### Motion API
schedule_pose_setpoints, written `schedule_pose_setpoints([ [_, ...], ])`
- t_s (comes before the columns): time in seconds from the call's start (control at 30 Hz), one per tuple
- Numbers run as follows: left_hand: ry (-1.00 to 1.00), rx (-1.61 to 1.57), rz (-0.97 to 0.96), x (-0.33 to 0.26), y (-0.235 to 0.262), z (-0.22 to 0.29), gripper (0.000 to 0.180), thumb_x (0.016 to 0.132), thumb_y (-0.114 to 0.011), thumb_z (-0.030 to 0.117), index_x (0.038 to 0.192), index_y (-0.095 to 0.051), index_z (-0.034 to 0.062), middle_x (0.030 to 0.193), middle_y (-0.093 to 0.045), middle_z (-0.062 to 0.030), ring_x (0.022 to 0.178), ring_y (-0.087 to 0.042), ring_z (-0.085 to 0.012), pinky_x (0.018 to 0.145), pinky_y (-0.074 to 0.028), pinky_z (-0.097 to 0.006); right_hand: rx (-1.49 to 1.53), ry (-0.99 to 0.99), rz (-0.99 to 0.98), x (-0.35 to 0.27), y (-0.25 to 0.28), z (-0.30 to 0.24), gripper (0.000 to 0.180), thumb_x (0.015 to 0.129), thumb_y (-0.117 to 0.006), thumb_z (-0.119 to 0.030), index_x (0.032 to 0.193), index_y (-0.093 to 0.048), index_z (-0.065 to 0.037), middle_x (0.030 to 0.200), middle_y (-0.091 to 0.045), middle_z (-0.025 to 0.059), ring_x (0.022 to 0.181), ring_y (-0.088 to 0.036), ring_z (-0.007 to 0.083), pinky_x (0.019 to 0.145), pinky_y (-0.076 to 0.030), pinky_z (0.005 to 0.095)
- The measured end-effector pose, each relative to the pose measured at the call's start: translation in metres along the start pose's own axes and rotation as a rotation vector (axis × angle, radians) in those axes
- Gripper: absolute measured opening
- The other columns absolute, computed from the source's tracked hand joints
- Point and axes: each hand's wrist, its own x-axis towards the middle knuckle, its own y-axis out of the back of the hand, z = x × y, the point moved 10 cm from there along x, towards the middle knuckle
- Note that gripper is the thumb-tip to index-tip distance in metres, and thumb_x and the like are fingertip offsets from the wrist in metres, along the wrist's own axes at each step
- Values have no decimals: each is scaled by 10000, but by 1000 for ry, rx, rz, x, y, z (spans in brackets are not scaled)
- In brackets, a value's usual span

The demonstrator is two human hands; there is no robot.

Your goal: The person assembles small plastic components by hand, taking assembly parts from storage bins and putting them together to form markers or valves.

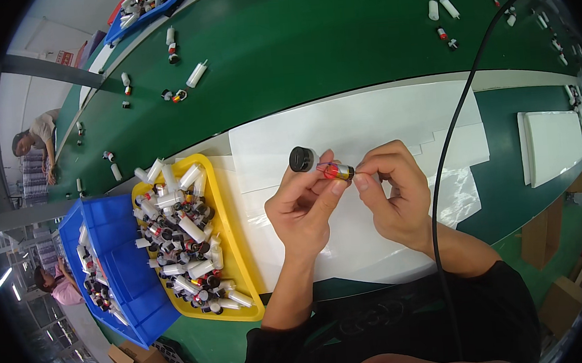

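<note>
Above the white sheets my left hand (pixel 300 211) is closed around a small assembly. Its red-and-yellow cylinder (pixel 339 171), which looks like a small battery, lies across my left fingertips. Thin wires appear to join it to a round black cap with a pale collar (pixel 301 159), which sticks out to the left. My right hand (pixel 396 191) is closed, with thumb and forefinger pinched at the cylinder's right end. Whatever sits between those fingertips is too small to make out.
Left of my hands, a yellow tray (pixel 247 279) and a blue bin (pixel 131 260) hold many similar parts. More lie scattered on the green belt (pixel 276 61). A black cable (pixel 447 143) hangs at my right, before a white stack (pixel 553 146). Two people work at far left.
</note>
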Motion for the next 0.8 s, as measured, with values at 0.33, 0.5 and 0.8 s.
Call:
schedule_pose_setpoints([
  [0.33,254,-95,244,0,8,-18,167,797,-652,-90,965,-657,-86,962,-661,-197,811,-670,-231,712,-607,-359,-158,77,-80,2,0,-3,125,811,-635,20,921,-585,-15,894,-565,101,740,-525,168,630,-428,272],
  [0.5,264,-43,247,-4,20,-22,110,842,-622,-29,937,-660,-68,975,-658,-196,743,-679,-264,665,-612,-357,-377,-63,-12,49,65,19,128,833,-633,-98,914,-631,1,835,-568,100,700,-544,186,622,-426,271],
  [0.8,665,-35,-221,-26,-53,-67,137,728,-705,-124,852,-687,-68,859,-675,-129,987,-649,-237,852,-538,-322,-926,-35,-588,24,69,49,46,752,-608,-63,760,-620,-20,805,-581,113,684,-616,288,630,-501,383],
])
